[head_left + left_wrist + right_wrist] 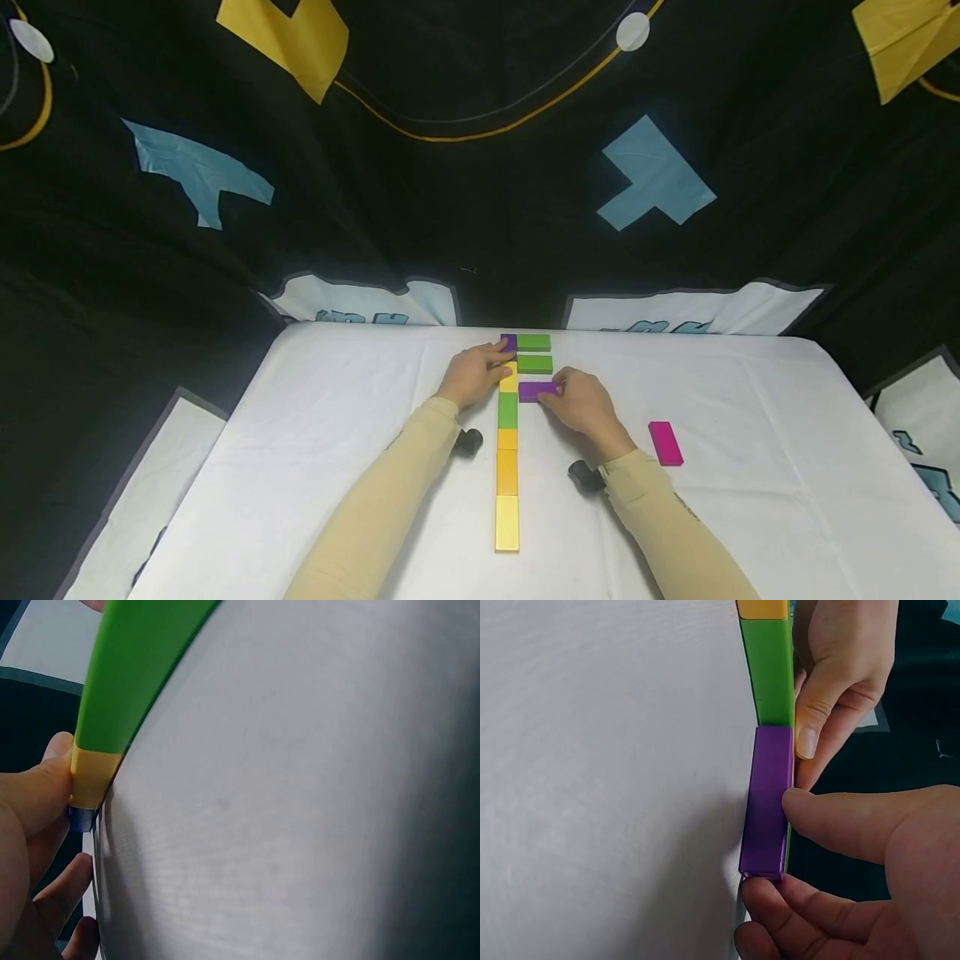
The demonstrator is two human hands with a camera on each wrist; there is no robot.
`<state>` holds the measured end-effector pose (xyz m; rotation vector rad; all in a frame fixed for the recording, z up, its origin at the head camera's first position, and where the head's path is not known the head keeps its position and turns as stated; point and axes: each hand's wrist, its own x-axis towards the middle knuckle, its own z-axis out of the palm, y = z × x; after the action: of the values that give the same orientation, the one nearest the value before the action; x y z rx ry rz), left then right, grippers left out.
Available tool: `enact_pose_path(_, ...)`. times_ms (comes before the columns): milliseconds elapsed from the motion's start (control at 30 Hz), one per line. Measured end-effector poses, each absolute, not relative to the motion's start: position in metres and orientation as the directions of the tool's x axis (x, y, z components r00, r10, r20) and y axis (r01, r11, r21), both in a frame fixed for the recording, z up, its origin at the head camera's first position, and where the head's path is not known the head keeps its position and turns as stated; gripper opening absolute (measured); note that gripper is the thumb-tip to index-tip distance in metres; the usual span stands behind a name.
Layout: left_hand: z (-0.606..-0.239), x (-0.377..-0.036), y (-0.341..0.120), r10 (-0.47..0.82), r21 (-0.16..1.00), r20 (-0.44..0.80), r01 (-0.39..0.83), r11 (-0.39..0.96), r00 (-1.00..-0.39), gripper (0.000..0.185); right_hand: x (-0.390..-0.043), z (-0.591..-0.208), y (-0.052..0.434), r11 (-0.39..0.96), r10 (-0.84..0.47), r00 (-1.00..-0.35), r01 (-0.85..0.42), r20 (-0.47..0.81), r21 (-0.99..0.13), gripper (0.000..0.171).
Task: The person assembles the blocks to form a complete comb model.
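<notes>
A column of flat blocks runs down the middle of the table: a dark purple block (pixel 509 343) at the far end, then yellow (pixel 508 379), green (pixel 507 410), orange and pale yellow blocks. My left hand (pixel 474 372) rests on its far end, thumb touching the yellow block and another finger reaching over the dark purple one. My right hand (pixel 585 402) pinches the right end of a purple block (pixel 767 799), whose other end meets the column's right side. Beyond it, two green blocks (pixel 533 342) stick out rightward from the column, parallel to it.
A magenta block (pixel 666 443) lies alone to the right of my right forearm. White cloth covers the table (pixel 300 433). Behind rises a black curtain (pixel 465 225) with yellow and blue shapes. A dark camera pod (pixel 468 443) hangs at each wrist.
</notes>
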<state>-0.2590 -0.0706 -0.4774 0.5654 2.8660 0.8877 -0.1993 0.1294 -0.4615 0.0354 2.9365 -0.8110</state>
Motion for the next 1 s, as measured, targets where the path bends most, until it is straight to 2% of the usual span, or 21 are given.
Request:
enact_pose_path(567,-0.478,-0.259,-0.071,0.368,0.569,0.018,0.312,0.761,-0.93,0.04,-0.201,-0.46,0.128,0.855,-0.01,-0.996,0.037,-0.089,-0.518,0.044)
enact_pose_path(800,-0.48,-0.259,-0.071,0.37,0.564,0.017,0.314,0.764,-0.929,0.04,-0.199,-0.46,0.141,0.801,0.003,-0.996,0.057,-0.091,-0.596,0.045)
enact_pose_path(1000,-0.479,-0.26,-0.07,0.376,0.568,0.028,0.324,0.757,-0.926,0.041,-0.191,-0.44,0.163,0.768,-0.01,-0.998,0.036,-0.068,-0.639,0.047)
